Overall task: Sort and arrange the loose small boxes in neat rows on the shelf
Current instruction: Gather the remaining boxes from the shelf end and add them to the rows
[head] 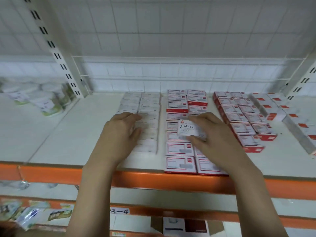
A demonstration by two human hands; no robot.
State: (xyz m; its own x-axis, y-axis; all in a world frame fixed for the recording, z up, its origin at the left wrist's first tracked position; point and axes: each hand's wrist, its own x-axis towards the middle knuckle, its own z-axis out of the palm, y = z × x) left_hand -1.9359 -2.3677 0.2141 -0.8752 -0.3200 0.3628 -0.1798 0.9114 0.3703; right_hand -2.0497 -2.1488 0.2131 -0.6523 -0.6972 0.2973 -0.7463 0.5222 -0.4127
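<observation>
right hand (212, 134) pinches a staples box (188, 129) above the red-label rows (179, 149), likely to sort it; left hand (119, 134), fingers relaxed, steadies the white boxes (148, 106) beside them.

Boxes in rows across the shelf, both hands over the middle.

On the shelf (68, 134), a double row of pale boxes (145, 106) runs front to back at centre-left, and the left hand (119, 132) lies on its near part. Just right of it sits a double row of staple boxes (179, 151), reaching the shelf's front edge. Above that row the right hand (213, 134) holds a single box (187, 129), thumb before it, fingers behind. Further right comes another double row (242, 115), then more boxes (273, 106) at the far right. Far left, near the upright post (65, 65), lie packets (42, 100). Below, a lower shelf (171, 211) carries more goods.
</observation>
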